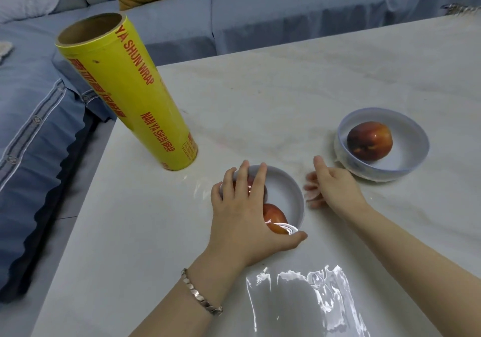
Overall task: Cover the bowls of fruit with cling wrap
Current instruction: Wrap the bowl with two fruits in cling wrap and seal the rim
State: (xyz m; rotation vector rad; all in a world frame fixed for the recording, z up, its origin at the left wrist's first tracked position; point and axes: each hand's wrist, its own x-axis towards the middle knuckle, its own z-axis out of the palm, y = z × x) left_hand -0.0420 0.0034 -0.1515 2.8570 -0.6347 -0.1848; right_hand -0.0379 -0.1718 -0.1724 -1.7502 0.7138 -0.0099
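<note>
Left hand (pixel 242 211) lies spread flat over the near bowl (pixel 291 193), fingers wide, pressing clear wrap (pixel 307 292) onto its fruit (pixel 274 218). Right hand (pixel 330 185) sits just right of that bowl, fingers loosely curled on the table (pixel 260 97), gripping nothing I can make out. Roll (pixel 130 94) stands upright beyond-left; second bowl (pixel 382 144) farther right.

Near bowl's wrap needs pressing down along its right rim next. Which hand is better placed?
Right. The right hand already rests on the table just beside the near bowl on that side, while the left hand lies spread across the bowl's left part.
</note>
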